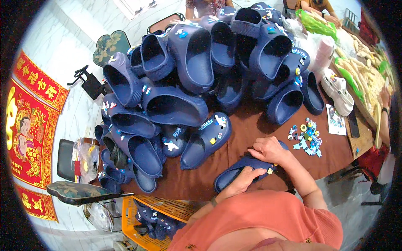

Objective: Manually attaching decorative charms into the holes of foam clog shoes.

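Note:
A navy blue clog (226, 179) lies at the table's front edge, its heel toward the left. My left hand (247, 179) grips it, with the fingers inside the foot opening and the thumb over the upper. Bent over the toe part, my right hand (271, 150) has its fingers closed on the clog's upper; whatever may be under the fingertips is hidden. A small yellow charm (269, 171) shows on the clog near my left thumb. Beyond my right hand lies a loose heap of blue, white and yellow shoe charms (309, 137). Another navy clog with charms (207, 141) rests left of my hands.
A tall pile of navy clogs (190, 58) covers the far and left table. At right are a white clog (337, 94), a picture card (336, 120) and a board of pale pieces (364, 79), where other people sit. Below stands an orange crate (130, 219) of clogs.

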`<state>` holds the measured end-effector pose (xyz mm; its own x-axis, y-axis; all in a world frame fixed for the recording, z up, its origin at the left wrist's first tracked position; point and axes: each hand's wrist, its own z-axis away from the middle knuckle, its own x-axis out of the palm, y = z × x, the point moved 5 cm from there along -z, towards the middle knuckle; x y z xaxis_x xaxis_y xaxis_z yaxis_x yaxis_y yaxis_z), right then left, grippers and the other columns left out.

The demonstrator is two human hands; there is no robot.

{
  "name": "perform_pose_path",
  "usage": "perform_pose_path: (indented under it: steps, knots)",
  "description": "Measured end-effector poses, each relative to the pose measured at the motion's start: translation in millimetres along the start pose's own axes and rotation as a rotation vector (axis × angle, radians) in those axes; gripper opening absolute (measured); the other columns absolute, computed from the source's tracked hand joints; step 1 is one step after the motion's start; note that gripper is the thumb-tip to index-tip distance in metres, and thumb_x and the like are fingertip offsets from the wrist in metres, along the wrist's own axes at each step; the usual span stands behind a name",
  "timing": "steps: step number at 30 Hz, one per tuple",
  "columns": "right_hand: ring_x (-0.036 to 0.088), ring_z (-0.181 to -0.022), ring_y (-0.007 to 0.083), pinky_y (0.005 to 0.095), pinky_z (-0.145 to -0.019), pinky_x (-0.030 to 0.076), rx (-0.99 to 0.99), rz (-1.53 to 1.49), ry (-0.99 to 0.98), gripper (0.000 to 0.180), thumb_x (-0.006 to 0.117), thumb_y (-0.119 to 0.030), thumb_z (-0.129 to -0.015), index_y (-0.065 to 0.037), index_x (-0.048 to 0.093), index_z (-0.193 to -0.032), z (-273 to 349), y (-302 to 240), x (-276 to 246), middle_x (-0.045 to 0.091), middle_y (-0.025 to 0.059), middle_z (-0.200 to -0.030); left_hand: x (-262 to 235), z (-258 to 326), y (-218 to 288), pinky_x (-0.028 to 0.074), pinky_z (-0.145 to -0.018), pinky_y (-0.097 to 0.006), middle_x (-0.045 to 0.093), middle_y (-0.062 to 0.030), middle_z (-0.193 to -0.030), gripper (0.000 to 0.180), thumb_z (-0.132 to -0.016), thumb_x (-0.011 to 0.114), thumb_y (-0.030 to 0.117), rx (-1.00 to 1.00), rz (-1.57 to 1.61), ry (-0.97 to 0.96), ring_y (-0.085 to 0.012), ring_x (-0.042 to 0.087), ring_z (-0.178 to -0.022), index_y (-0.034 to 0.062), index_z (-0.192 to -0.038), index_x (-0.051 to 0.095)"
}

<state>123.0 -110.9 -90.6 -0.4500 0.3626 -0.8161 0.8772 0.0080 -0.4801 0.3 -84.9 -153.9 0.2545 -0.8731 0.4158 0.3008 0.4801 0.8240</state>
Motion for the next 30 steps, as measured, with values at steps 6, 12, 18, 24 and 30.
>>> perform_pose_path:
  steps: [6,12,18,24,30]
  knots:
    - [0.048,-0.053,0.0291,0.0384,-0.049,0.039,0.097,-0.259,0.323,0.037,0.07,-0.024,-0.08,-0.002,0.047,-0.061,17,21,-6,0.047,0.0116,-0.06,10,11,9,0.041,-0.088,-0.027,0.056,-0.0024,-0.114,0.035,-0.086,0.06,0.021,-0.115,0.127,-0.026,-0.0091,0.049,-0.103,0.0029,-0.116,0.057]
    - [0.045,-0.045,0.009,0.0236,-0.04,0.033,0.738,-1.339,0.797,0.029,0.053,-0.03,-0.095,-0.009,0.05,-0.076,68,67,-25,0.049,0.0015,-0.062,-16,19,5,0.039,-0.08,-0.033,0.062,-0.0139,-0.099,0.03,-0.084,0.054,0.011,0.183,-0.731,0.124,-0.0266,0.053,-0.086,0.0087,-0.112,0.064]
    - [0.04,-0.045,0.0031,0.0192,-0.039,0.027,0.92,-1.203,0.702,0.016,0.06,-0.023,-0.093,-0.008,0.058,-0.088,121,55,-8,0.048,-0.0027,-0.065,4,7,36,0.046,-0.075,-0.026,0.065,-0.0025,-0.093,0.027,-0.085,0.059,0.02,-0.138,-0.137,0.178,-0.01,0.059,-0.082,-0.0017,-0.098,0.067]
    - [0.049,-0.079,0.0147,0.0271,-0.069,0.042,0.567,-0.409,0.348,0.052,0.08,-0.018,-0.069,-0.01,0.062,-0.117,124,20,-14,0.049,0.0027,-0.084,6,10,21,0.046,-0.077,-0.026,0.065,-0.0031,-0.096,0.031,-0.084,0.061,0.022,-0.149,-0.049,0.144,-0.0103,0.059,-0.084,-0.0022,-0.102,0.066]
    - [0.058,-0.095,0.0251,0.035,-0.077,0.049,0.358,-0.163,0.246,0.043,0.075,-0.027,-0.073,-0.021,0.066,-0.114,109,17,-20,0.051,0.0077,-0.108,10,6,21,0.046,-0.079,-0.027,0.063,-0.0041,-0.101,0.033,-0.082,0.061,0.023,0.005,0.077,0.117,-0.0111,0.058,-0.088,-0.0026,-0.103,0.064]
